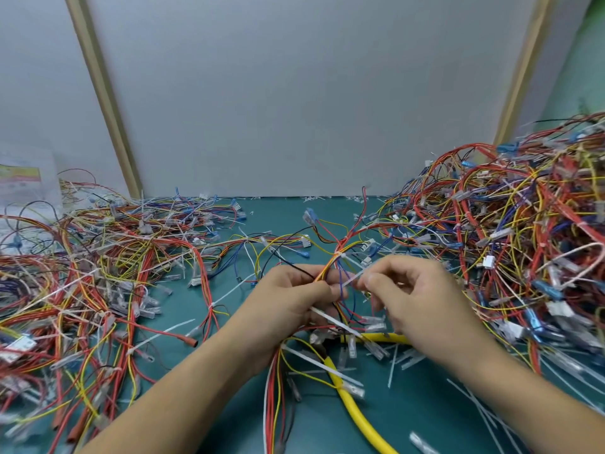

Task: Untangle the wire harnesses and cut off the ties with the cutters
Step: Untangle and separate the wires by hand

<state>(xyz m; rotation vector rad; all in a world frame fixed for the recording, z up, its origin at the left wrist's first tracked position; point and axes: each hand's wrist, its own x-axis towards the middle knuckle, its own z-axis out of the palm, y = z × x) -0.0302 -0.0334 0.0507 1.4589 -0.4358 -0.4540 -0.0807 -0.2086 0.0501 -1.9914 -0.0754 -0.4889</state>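
Left hand (294, 299) grips wire harness (330, 267); right hand (409, 296) pinches its white tie (352, 279); no legible writing.

I see a teal tabletop (425, 417) backed by a pale grey wall panel (301, 93) framed with two slanting beige strips (101, 93).

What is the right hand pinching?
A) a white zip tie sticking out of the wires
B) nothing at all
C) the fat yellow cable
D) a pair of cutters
A: the right hand pinches the loose tail of a white zip tie between thumb and fingers, while the left hand grips the wire bundle; the fat yellow cable lies untouched on the green mat, and no cutters show.
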